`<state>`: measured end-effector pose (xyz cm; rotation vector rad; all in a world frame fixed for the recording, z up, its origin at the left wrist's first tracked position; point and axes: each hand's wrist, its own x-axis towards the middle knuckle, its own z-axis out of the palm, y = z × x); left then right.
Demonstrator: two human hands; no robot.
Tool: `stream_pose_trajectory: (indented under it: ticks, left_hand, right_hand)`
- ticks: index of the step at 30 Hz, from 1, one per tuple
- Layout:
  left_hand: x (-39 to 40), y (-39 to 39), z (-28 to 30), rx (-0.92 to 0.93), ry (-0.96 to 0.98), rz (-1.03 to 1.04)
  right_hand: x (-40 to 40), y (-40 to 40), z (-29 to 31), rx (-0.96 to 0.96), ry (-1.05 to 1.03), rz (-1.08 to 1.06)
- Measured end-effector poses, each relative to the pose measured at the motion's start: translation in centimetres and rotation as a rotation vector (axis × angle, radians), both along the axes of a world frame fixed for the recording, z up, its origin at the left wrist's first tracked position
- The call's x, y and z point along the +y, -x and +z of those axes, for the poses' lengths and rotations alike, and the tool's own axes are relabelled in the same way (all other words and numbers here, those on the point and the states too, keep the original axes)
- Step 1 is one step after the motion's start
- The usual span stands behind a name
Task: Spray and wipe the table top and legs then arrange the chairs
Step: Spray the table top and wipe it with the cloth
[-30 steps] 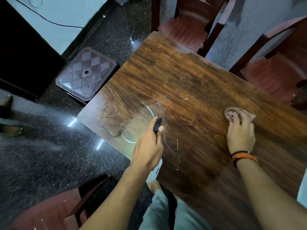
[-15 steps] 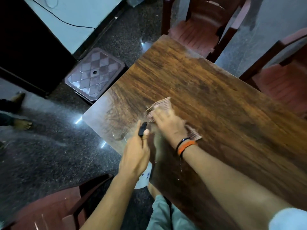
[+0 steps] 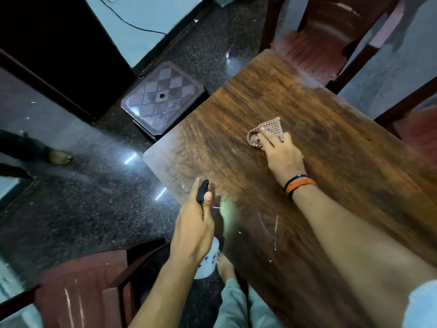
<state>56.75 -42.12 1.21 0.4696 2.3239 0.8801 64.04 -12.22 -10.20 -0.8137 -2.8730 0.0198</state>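
A dark wood-grain table top (image 3: 331,162) runs from the near right to the far middle. My right hand (image 3: 282,153) presses a checked pink cloth (image 3: 267,132) flat on the table's middle-left part. My left hand (image 3: 194,230) is closed around a white spray bottle (image 3: 208,263) with a black nozzle (image 3: 203,190), held over the table's near left edge. A wet sheen and streaks show on the surface beside the nozzle. The table legs are hidden.
Red-brown plastic chairs stand at the far end (image 3: 314,43), at the right (image 3: 416,129) and at the near left (image 3: 78,297). A patterned plastic stool (image 3: 163,98) sits on the dark speckled floor left of the table. Another person's bare foot (image 3: 59,157) is at far left.
My right hand has slid the cloth away from the left hand, toward the far right of the table. The left hand with the bottle has stayed near the table's edge.
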Motion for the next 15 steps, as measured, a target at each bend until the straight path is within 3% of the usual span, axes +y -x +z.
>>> stream_pose_trajectory:
  ticks: [5, 9, 12, 15]
  left_hand:
    - [-1.5, 1.2, 0.2, 0.010, 0.020, 0.048]
    - [-2.9, 2.0, 0.4, 0.031, 0.033, 0.115]
    - [-3.9, 2.3, 0.8, 0.034, 0.046, 0.127]
    - [-4.7, 2.4, 1.3, 0.035, 0.063, 0.145]
  right_hand:
    - [-2.6, 5.3, 0.5, -0.053, -0.074, 0.132]
    - [-10.0, 9.9, 1.0, -0.004, -0.045, 0.420]
    - [-16.0, 9.9, 1.3, 0.038, 0.020, 0.700]
    - [-18.1, 7.3, 1.3, 0.105, 0.107, 0.806]
